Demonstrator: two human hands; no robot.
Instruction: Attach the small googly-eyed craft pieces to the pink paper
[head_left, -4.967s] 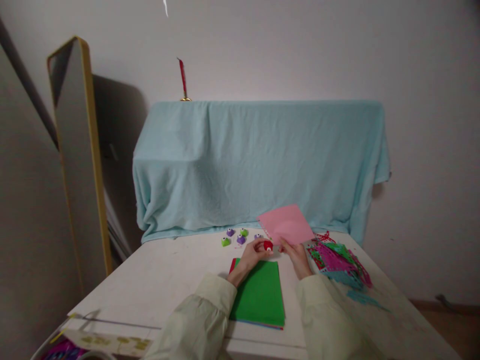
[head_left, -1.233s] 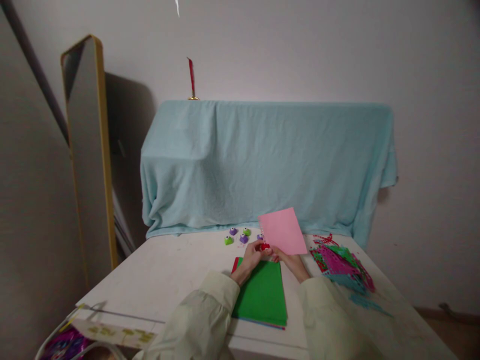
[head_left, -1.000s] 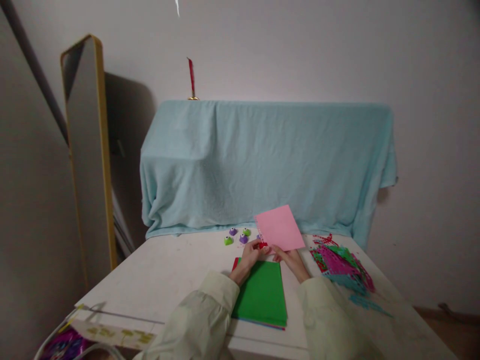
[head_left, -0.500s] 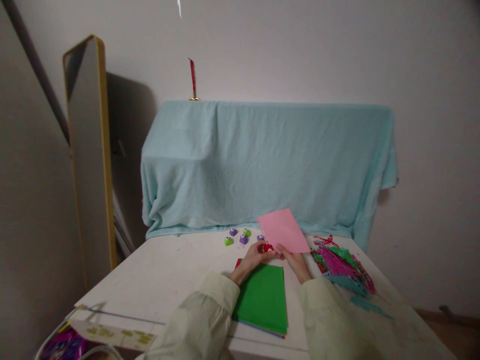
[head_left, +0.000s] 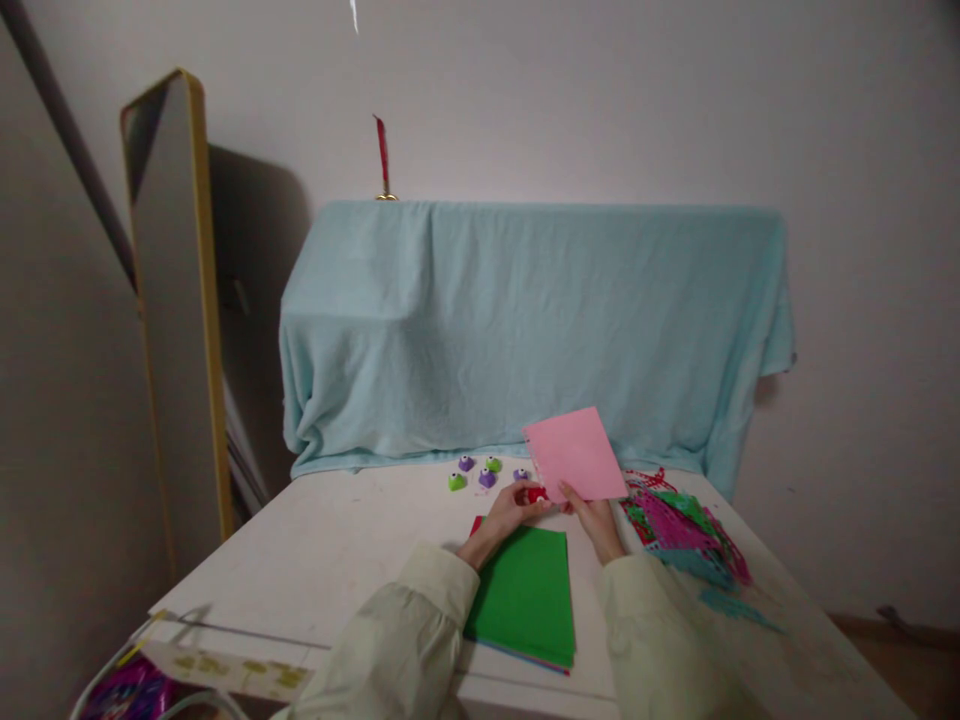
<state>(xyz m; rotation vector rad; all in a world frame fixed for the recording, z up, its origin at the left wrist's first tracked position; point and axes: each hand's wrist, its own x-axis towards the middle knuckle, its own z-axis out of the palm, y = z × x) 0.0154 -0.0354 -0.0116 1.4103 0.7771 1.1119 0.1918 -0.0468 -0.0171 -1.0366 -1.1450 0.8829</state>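
My left hand (head_left: 513, 508) is closed around a small red craft punch (head_left: 536, 495). In my right hand (head_left: 589, 510), a sheet of pink paper (head_left: 576, 452) is pinched by its lower edge, thumb on top. The pink sheet tilts up from the table, and its left edge shows small notches. Its lower left corner is close to the red punch; whether it sits in the slot I cannot tell. Beneath my left wrist lies a stack of coloured paper with a green sheet (head_left: 525, 600) on top.
Several small green and purple punches (head_left: 487, 479) with eye shapes stand behind my left hand. Perforated paper scraps (head_left: 679, 525) are heaped at the right of the white table (head_left: 337, 540). A light blue cloth (head_left: 540, 320) covers something behind. A framed mirror (head_left: 176, 320) leans at left.
My right hand has shifted slightly right, carrying the pink sheet right and a little upward. More of the red punch shows now, and my left hand has stayed almost in place.
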